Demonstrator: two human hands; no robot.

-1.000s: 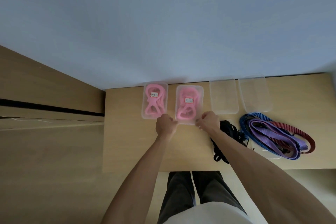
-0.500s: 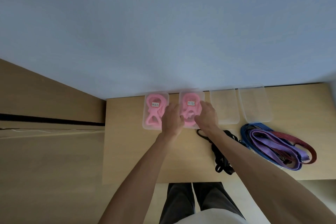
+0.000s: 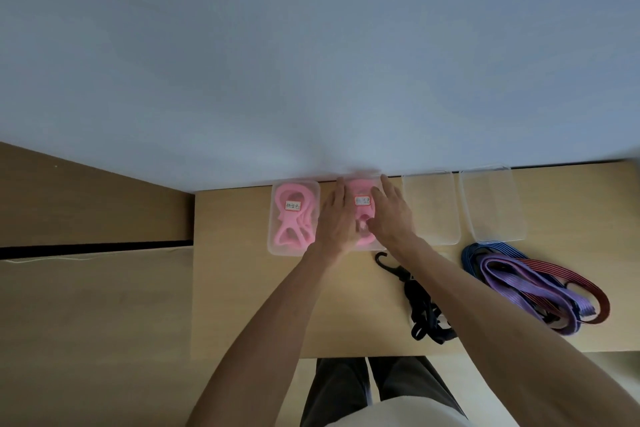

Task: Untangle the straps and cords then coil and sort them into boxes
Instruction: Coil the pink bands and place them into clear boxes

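Two lidded clear boxes with coiled pink cord stand at the back of the desk. The left pink box [image 3: 293,217] is untouched. My left hand [image 3: 336,218] and my right hand [image 3: 389,215] lie flat with straight fingers on the lid of the second pink box [image 3: 362,199], one along each side. Two empty clear boxes, one [image 3: 431,208] beside the other [image 3: 491,204], stand to the right. A black strap with a hook [image 3: 420,298] lies under my right forearm. A tangle of purple, blue and red straps [image 3: 530,282] lies at the right.
The wooden desk [image 3: 242,288] butts against a pale wall at the back. Its front edge is near my legs. A wooden panel with a dark gap runs along the left side.
Both hands slid from the near edge of the second pink box up onto its lid, and the box moved back toward the wall.
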